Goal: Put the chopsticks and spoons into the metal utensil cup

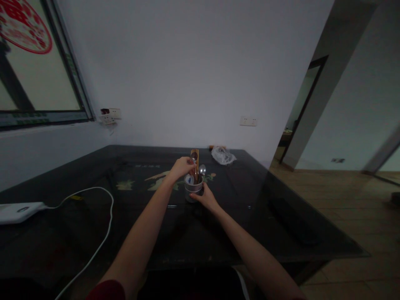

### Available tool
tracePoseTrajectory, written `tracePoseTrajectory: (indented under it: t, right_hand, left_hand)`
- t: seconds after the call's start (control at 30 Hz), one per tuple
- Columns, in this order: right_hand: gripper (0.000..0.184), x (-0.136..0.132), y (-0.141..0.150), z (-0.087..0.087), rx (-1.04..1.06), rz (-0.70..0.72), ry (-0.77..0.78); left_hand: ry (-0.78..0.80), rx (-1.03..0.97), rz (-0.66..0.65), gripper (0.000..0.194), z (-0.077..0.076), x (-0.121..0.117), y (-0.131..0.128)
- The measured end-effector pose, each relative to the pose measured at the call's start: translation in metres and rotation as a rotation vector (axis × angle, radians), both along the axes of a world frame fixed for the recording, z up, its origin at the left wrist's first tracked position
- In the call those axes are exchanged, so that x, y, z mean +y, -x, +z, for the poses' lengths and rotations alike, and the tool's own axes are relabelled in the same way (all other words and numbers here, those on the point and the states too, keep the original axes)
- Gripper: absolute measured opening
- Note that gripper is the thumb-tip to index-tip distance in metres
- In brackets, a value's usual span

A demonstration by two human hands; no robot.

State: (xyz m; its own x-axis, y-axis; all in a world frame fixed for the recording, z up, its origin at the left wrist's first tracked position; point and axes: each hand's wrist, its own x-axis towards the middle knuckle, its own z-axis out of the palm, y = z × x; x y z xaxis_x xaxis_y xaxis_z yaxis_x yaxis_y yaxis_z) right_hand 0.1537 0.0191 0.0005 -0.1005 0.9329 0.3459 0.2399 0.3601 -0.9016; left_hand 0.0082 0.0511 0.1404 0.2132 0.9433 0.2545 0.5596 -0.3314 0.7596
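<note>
A metal cup (193,188) stands on the dark table, holding upright utensils. My right hand (206,197) is wrapped round its lower right side, with the thumb across the front. Above the rim, my left hand (183,167) is closed on a spoon (194,156), whose bowl points up; its lower end reaches down into the cup. Another shiny spoon (202,170) leans to the right in the cup. Wooden chopsticks (196,151) rise behind the held spoon. Inside the cup's left side is a whitish piece with a blue mark (189,179); its kind is unclear.
The black table (237,233) has flower patterns under its glossy top. A crumpled clear plastic bag (223,155) lies at the back. On the left are a white device (21,211) and its cable (111,204). A dark flat object (292,221) lies to the right.
</note>
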Motion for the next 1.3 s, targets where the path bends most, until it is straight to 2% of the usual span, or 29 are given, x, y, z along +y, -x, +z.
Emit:
tracePoseTrajectory:
  t: [0.37, 0.7, 0.87, 1.3]
  right_hand:
    - [0.082, -0.004, 0.001, 0.004, -0.028, -0.022, 0.019]
    - [0.081, -0.007, 0.001, 0.007, -0.011, -0.021, 0.033]
    - [0.083, -0.01, 0.001, 0.011, -0.024, -0.009, 0.051]
    - [0.08, -0.011, 0.001, 0.012, -0.024, -0.01, 0.028]
  left_hand:
    - [-0.052, 0.071, 0.083, 0.014, -0.006, 0.009, 0.003]
    - [-0.102, 0.125, 0.033, 0.02, -0.007, 0.011, 0.005]
    - [-0.104, 0.154, 0.069, 0.021, -0.004, 0.008, 0.005]
    - [-0.039, 0.151, 0.048, 0.021, -0.01, 0.009, 0.005]
